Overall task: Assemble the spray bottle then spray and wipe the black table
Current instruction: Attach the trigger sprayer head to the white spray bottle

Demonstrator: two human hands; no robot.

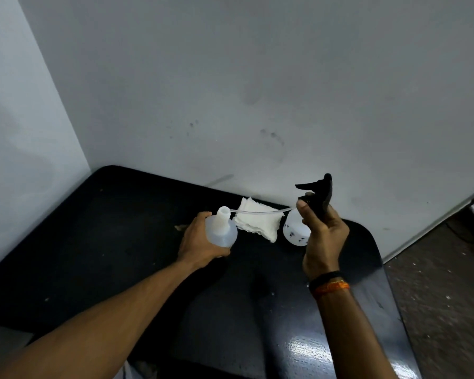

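Note:
My left hand (200,243) grips a translucent white spray bottle (221,231) standing upright on the black table (121,242), its neck open at the top. My right hand (322,236) holds the black trigger spray head (316,194) up above the table, to the right of the bottle. A thin clear dip tube (260,211) runs from the head leftward to the bottle's neck. A folded white cloth (257,222) lies on the table behind and between my hands.
A white cup-like container with dark specks (294,233) sits on the table, partly hidden by my right hand. Grey walls enclose the table at the back and left. The table's right edge borders a brown speckled floor (435,283).

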